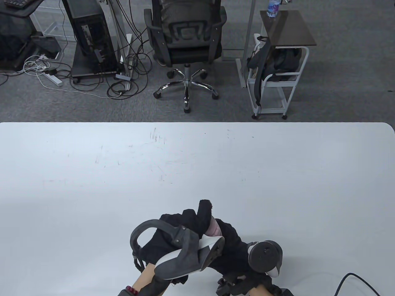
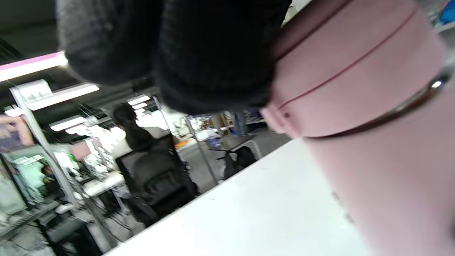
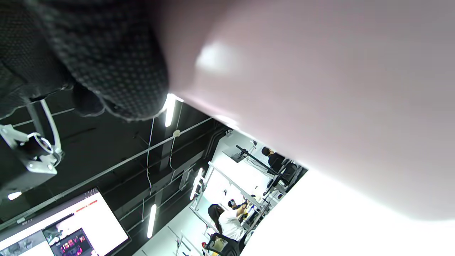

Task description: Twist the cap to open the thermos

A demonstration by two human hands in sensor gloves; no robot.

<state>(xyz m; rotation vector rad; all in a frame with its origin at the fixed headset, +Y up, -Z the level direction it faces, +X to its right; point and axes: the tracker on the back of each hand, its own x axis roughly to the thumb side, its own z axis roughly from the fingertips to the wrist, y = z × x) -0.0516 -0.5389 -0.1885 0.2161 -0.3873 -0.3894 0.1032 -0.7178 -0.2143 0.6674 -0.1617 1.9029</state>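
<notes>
The cap is still on the thermos: left hand grips the cap, right hand holds the body, twisting remains.

Overhead table view; close, tilted wrist views.

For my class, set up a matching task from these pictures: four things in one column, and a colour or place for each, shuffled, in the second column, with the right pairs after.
Column 1:
1. thermos
2. table
3. office chair
4. water bottle

Column 2:
A. on the small side table beyond the work table
B. pink, between the gloved left hand and right hand
C. black, on the grey carpet
D. white, bearing faint scratches

Pairs: 1-B, 2-D, 3-C, 4-A
</notes>
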